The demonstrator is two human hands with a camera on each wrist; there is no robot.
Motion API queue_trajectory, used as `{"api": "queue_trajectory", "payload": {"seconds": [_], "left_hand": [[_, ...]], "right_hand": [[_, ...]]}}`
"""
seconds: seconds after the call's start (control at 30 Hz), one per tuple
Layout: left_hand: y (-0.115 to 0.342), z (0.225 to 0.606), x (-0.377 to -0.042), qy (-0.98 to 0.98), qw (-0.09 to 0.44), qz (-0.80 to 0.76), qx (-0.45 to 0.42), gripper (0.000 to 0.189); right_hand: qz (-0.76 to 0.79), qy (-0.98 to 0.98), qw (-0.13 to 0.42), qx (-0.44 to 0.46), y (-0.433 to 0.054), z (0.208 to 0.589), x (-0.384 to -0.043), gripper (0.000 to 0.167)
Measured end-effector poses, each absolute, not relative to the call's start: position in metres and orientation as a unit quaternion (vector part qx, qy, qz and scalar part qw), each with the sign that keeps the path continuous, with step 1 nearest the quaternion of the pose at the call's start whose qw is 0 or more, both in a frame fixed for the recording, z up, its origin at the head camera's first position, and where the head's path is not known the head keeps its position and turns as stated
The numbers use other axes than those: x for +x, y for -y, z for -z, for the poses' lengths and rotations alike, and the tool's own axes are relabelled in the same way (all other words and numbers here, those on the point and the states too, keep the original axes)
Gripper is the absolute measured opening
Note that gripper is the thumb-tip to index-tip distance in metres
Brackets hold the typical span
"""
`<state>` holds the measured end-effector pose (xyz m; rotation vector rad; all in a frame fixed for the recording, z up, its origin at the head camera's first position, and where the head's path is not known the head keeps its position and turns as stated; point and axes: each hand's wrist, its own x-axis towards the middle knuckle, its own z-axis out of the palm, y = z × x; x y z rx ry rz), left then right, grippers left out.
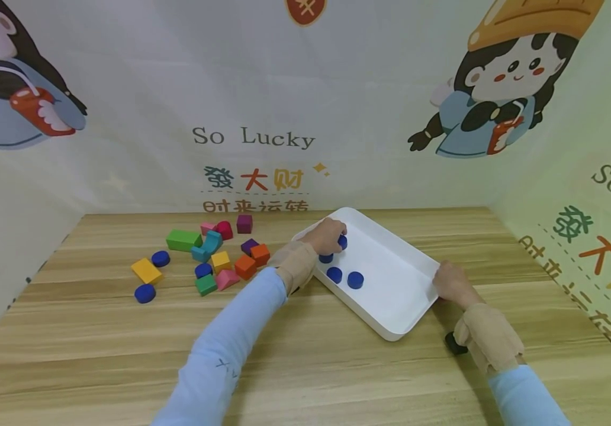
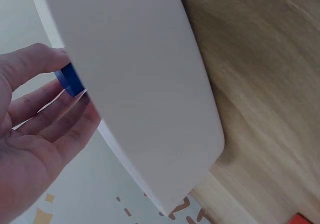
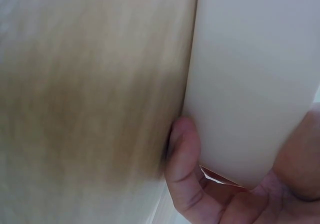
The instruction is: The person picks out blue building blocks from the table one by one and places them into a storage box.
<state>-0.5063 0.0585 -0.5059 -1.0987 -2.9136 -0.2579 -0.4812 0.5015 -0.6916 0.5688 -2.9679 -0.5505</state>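
Left hand (image 1: 325,235): pinches a blue disc (image 1: 343,242) at the far-left end of the white tray (image 1: 396,260)
Right hand (image 1: 450,284): grips the tray's right corner; a firm hold should stop sliding
Disc release: probably best low and flat, clear of the loose discs (image 1: 356,280) inside
Left wrist view: thumb on the disc, hidden from the head
Right wrist view: a fingertip at the tray's foot
Head view only: the tray's floor
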Motion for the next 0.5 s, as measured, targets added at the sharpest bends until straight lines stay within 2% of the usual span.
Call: {"api": "queue_trajectory", "payload": {"seconds": [0.17, 0.27, 0.37, 0.5], "left_hand": [[-0.07, 0.576, -0.579, 0.934, -0.014, 0.084, -0.348, 0.046], [-0.076, 0.598, -0.598, 0.935, -0.019, 0.089, -0.344, 0.046], [-0.078, 0.593, -0.59, 0.937, -0.027, 0.094, -0.335, 0.043], [-0.074, 0.554, -0.546, 0.94, -0.037, 0.098, -0.325, 0.038]], "right_hand": [[0.155, 0.973, 0.034, 0.168, -0.498, 0.686, -0.477, 0.014], [0.141, 0.977, 0.033, 0.154, -0.495, 0.683, -0.474, 0.014], [0.145, 0.976, 0.029, 0.157, -0.493, 0.679, -0.471, 0.014], [0.155, 0.974, 0.025, 0.166, -0.49, 0.675, -0.467, 0.013]]}}
